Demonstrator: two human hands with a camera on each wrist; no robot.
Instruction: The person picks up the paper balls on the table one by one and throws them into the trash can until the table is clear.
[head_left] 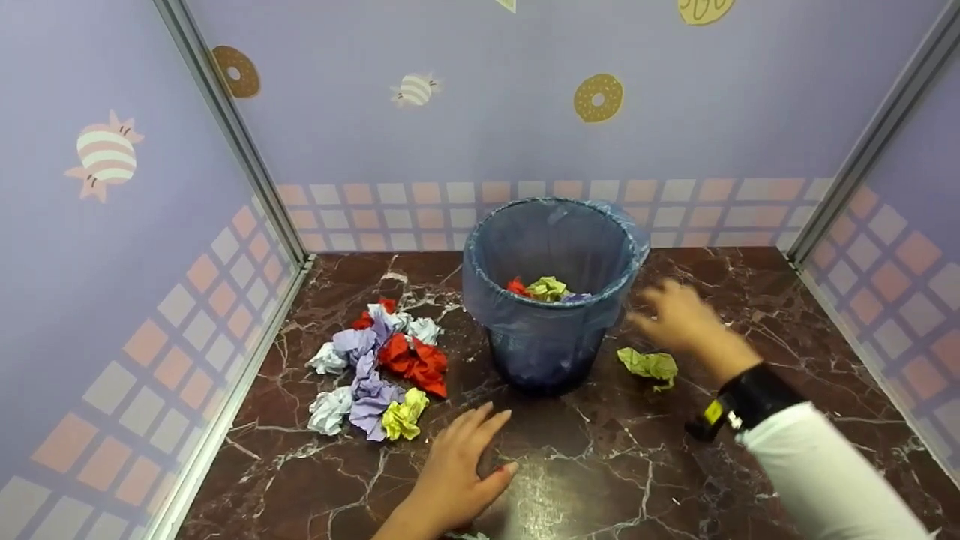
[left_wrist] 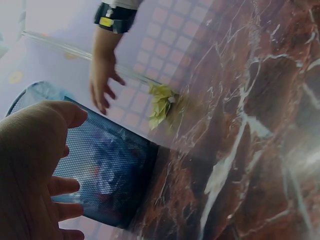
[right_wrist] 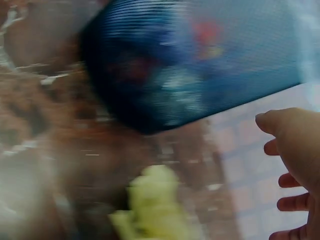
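A mesh waste bin [head_left: 546, 352] lined with a translucent blue bag stands upright near the back of the table, with red, yellow-green and purple crumpled paper inside. To its right lies one yellow-green paper ball [head_left: 649, 366]. My right hand [head_left: 679, 319], blurred in the head view, hovers above and behind that ball with its fingers spread and nothing in them. In front of the bin my left hand [head_left: 459, 469] is held low over the table, empty, fingers loosely extended. Left of the bin sits a pile of crumpled paper [head_left: 375, 375] in purple, red, white and yellow.
The dark red marbled tabletop [head_left: 570, 480] is enclosed by a lilac back wall [head_left: 510, 97] and side panels, decorated with sweets and checks. A pale scrap [head_left: 469, 535] peeks out beneath the left wrist at the front edge of view.
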